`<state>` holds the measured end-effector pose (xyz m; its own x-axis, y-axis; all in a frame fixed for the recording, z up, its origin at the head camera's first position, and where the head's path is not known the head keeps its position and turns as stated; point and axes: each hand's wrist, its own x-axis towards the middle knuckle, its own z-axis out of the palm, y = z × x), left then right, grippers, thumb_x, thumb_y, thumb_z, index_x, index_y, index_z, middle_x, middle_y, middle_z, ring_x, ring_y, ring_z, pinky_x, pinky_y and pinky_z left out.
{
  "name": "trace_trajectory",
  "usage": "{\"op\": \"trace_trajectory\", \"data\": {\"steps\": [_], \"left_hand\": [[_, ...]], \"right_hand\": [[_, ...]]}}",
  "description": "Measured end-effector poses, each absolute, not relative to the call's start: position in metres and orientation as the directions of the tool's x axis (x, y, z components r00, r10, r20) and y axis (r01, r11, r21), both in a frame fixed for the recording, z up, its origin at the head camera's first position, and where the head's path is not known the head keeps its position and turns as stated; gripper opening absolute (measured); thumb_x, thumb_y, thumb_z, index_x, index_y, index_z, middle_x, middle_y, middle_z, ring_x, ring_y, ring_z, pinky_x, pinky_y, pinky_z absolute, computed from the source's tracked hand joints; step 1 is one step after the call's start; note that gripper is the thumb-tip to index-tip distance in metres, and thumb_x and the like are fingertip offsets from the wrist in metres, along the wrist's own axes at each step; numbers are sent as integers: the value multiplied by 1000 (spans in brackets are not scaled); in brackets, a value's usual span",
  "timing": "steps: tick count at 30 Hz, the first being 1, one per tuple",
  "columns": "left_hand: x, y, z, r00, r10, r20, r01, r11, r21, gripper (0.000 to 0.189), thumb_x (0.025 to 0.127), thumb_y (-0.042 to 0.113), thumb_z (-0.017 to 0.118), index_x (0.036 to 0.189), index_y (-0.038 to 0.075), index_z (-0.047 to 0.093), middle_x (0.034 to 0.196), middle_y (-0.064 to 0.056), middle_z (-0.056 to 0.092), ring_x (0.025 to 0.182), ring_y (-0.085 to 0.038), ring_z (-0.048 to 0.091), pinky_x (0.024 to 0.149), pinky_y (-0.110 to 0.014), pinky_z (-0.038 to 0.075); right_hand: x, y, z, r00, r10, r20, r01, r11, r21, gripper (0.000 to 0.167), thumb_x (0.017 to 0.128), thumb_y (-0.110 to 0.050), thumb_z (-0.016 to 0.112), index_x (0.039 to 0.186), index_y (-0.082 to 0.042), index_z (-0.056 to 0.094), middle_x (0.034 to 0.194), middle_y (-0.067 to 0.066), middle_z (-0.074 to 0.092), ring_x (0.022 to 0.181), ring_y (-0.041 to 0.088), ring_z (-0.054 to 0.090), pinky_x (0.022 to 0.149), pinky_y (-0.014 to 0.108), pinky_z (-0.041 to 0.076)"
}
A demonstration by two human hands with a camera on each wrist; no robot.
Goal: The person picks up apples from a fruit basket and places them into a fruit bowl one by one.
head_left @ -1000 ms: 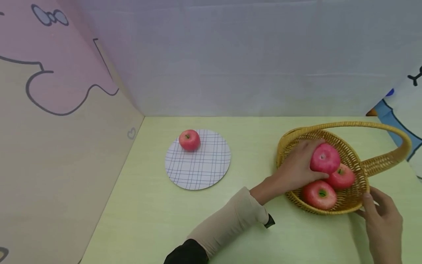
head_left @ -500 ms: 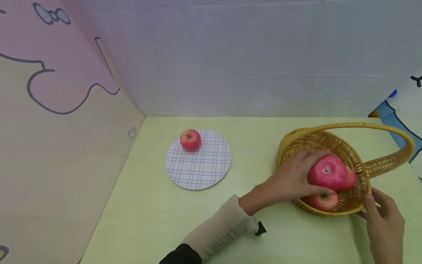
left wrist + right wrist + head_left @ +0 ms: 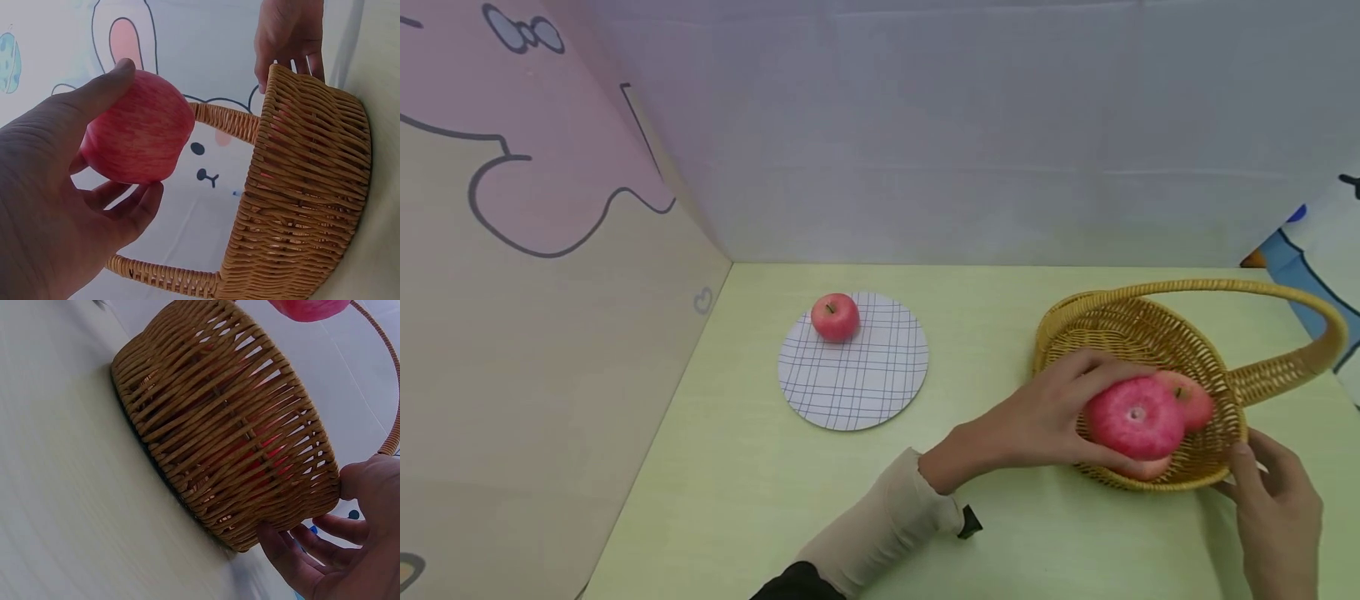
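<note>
Curled round a red apple (image 3: pixel 1133 418), the left hand (image 3: pixel 1057 412) grips it firmly; the left-wrist view shows it clear of the wicker basket (image 3: pixel 297 187), a gap the head view hides. The right hand (image 3: pixel 1277 500) pinches the basket's edge, fingertips on the weave. Only the head view shows another apple (image 3: pixel 835 317) on a round, grid-patterned plate (image 3: pixel 861 387).

I can't read any words, numbers, labels or brands from here, whether on the round red apples (image 3: pixel 1135 418), the golden-brown wicker basket (image 3: pixel 1150 325) or the flat round white plate ruled with thin dark lines (image 3: pixel 850 392). The one sign I can make out is a small grey heart outline (image 3: pixel 703 301), at nine o'clock in the head view, on the cream-and-pink printed wall panel (image 3: pixel 550 375).
</note>
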<state>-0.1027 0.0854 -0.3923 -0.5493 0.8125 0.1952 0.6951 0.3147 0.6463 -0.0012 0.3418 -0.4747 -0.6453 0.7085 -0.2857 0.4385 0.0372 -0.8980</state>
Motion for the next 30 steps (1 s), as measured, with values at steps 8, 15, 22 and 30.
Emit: {"op": "trace_trajectory", "data": {"steps": [8, 15, 22, 30], "left_hand": [[-102, 64, -395, -542, 795, 272, 691, 238, 682, 96, 74, 44, 94, 155, 29, 45, 143, 4, 48, 130, 0, 42, 100, -7, 43], [-106, 45, -399, -559, 726, 401, 708, 166, 687, 96, 67, 34, 100, 150, 20, 53, 138, 0, 52, 128, -6, 48, 102, -10, 46], [-111, 25, -403, -615, 695, 372, 644, 170, 746, 93, 71, 32, 99, 150, 26, 50, 136, 2, 51, 126, -4, 50, 99, -13, 51], [-116, 7, -408, -693, 641, 330, 563, 195, 803, 89, 75, 30, 96, 150, 32, 50, 135, 6, 52, 126, -4, 53, 98, -18, 55]], "right_hand": [[-1, 344, -480, -654, 703, -281, 478, 96, -873, 49, 110, -35, 49, 158, -25, 44, 153, -9, 46, 113, -5, 52, 66, 2, 50], [-1, 346, -480, -649, 705, -286, 509, 124, -852, 49, 111, -35, 46, 159, -27, 42, 156, -10, 45, 113, -6, 51, 66, 2, 50], [0, 342, -477, -647, 708, -283, 483, 93, -871, 48, 110, -33, 49, 157, -24, 45, 149, -12, 48, 104, -8, 51, 66, 2, 49], [-1, 343, -476, -652, 706, -276, 505, 133, -853, 49, 111, -34, 47, 159, -25, 43, 156, -7, 45, 108, -8, 51, 66, 1, 49]]}}
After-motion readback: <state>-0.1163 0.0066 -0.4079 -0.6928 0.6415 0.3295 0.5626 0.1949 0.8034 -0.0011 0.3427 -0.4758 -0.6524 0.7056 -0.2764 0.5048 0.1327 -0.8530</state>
